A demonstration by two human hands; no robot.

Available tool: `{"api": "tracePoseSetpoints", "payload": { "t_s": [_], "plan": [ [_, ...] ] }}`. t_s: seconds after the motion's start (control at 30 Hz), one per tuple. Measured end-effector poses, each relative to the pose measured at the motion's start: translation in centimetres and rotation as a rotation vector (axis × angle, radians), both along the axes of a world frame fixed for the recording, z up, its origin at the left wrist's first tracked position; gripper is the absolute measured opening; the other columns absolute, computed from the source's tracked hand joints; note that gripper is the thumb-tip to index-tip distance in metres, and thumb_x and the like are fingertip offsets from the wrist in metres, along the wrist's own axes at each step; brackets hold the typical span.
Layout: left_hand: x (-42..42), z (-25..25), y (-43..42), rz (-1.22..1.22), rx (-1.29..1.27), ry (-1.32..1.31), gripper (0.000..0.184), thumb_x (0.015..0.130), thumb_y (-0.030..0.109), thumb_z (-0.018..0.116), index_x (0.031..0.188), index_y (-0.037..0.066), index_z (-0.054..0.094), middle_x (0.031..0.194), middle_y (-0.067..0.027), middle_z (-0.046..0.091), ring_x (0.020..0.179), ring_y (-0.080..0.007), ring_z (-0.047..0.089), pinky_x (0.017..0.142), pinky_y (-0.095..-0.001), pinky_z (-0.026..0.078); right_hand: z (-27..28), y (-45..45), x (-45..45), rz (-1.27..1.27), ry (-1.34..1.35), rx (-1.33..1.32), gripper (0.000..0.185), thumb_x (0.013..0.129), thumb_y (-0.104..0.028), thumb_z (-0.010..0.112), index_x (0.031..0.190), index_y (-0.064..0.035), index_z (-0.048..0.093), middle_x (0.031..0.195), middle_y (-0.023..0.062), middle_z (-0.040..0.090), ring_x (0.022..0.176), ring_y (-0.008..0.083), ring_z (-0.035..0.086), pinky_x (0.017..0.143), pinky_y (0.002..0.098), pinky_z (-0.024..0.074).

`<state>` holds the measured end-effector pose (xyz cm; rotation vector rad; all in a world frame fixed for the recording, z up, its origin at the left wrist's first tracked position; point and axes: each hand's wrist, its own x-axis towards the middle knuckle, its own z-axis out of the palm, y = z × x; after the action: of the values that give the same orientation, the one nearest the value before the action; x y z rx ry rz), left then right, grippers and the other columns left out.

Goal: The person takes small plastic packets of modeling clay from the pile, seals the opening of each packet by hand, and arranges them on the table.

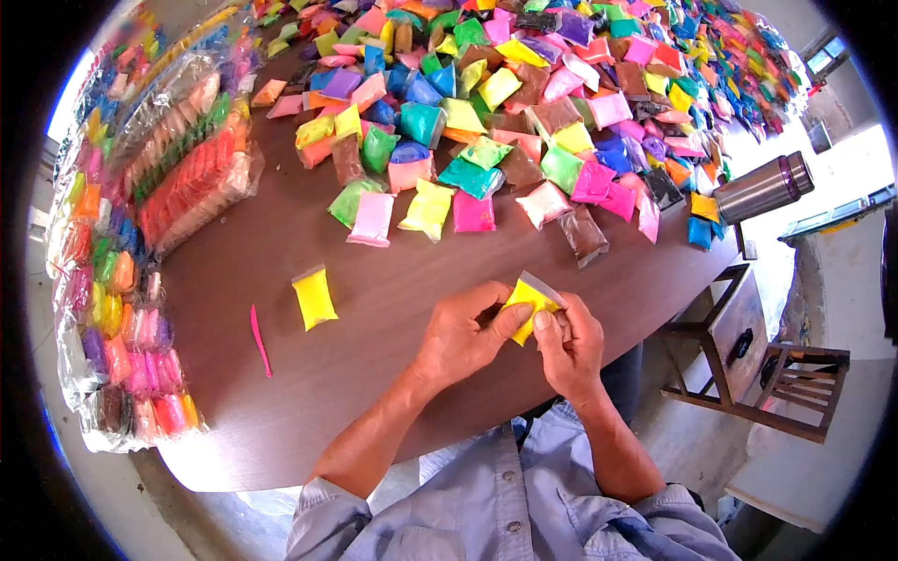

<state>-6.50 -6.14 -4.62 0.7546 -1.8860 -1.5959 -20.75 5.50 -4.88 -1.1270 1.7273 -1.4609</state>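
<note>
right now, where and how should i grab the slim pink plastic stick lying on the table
Probably pinch the slim pink plastic stick at mid-length, left hand coming from its right: it lies flat and narrow, with bare brown tabletop on both sides.

The scene is bright. White light burns out the area behind the flask point(760, 190), well beyond the right hand point(572, 346) and to its right. Pale glare washes over the table point(215, 355) left of the left hand point(466, 332), nearer the body. Both hands look sharp; the farthest packets point(753, 70) look softer. Wide-angle distortion bows the table's edges, and the corners go black.
</note>
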Motion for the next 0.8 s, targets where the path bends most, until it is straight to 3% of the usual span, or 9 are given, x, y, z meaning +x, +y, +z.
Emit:
{"api": "tracePoseSetpoints", "payload": {
  "t_s": [0.13,0.23,0.3,0.47,0.57,0.8],
  "plan": [
    [0.0,0.2,-0.1,0.003,-0.039,-0.001,0.017,0.095,0.015,0.072,0.1,0.0,0.069,0.079,-0.002,0.066,0.073,-0.0067,0.058,0.063,-0.0262,0.049,0.0,-0.4,0.3,-0.019,0.066,-0.037,0.02,0.103,-0.018,0.061,0.112,-0.0007,0.061,0.077,-0.004,0.056,0.063,0.0002,0.049,0.057,0.0177,0.0408],
    [-0.4,1.1,0.4,0.022,0.053,0.014,0.018,0.094,0.015,0.074,0.101,-0.001,0.069,0.078,-0.0028,0.065,0.071,-0.0068,0.057,0.061,-0.0263,0.048,-0.6,-0.2,0.2,-0.059,0.122,-0.081,0.02,0.104,-0.018,0.059,0.114,-0.0004,0.06,0.082,-0.0018,0.058,0.064,0.0011,0.051,0.058,0.0173,0.0432],
    [-0.3,1.2,0.2,0.008,0.033,0.008,0.018,0.094,0.015,0.074,0.101,-0.001,0.069,0.078,-0.0031,0.065,0.07,-0.0069,0.057,0.061,-0.0263,0.047,-0.7,0.0,0.0,-0.118,-0.01,-0.029,0.023,0.103,-0.021,0.06,0.116,-0.0018,0.061,0.085,0.0027,0.064,0.064,0.0042,0.057,0.059,0.0189,0.0483],
    [-0.2,0.2,0.2,0.029,-0.02,0.025,0.018,0.093,0.014,0.074,0.101,-0.002,0.068,0.076,-0.0033,0.064,0.068,-0.0068,0.055,0.059,-0.026,0.046,-0.6,-0.1,0.1,-0.096,-0.04,-0.033,0.023,0.102,-0.017,0.061,0.119,-0.0017,0.059,0.085,0.0028,0.063,0.065,0.0031,0.056,0.058,0.0186,0.046],
    [0.0,0.2,-0.1,0.022,-0.033,-0.003,0.018,0.093,0.014,0.074,0.101,-0.002,0.068,0.076,-0.0032,0.063,0.068,-0.0067,0.054,0.059,-0.026,0.045,-0.1,-0.3,0.2,-0.048,0.077,-0.076,0.024,0.102,-0.015,0.061,0.121,-0.0011,0.058,0.085,0.003,0.063,0.068,0.003,0.057,0.061,0.0187,0.0464],
    [-0.4,0.5,0.3,0.001,0.054,0.028,0.018,0.093,0.014,0.076,0.101,-0.001,0.069,0.079,0.0013,0.065,0.069,-0.0026,0.053,0.057,-0.0228,0.044,-0.7,-0.1,0.3,-0.099,-0.026,-0.054,0.026,0.101,-0.013,0.063,0.123,-0.0003,0.057,0.094,0.0031,0.065,0.075,0.0035,0.059,0.066,0.0182,0.0493]
  ]
}}
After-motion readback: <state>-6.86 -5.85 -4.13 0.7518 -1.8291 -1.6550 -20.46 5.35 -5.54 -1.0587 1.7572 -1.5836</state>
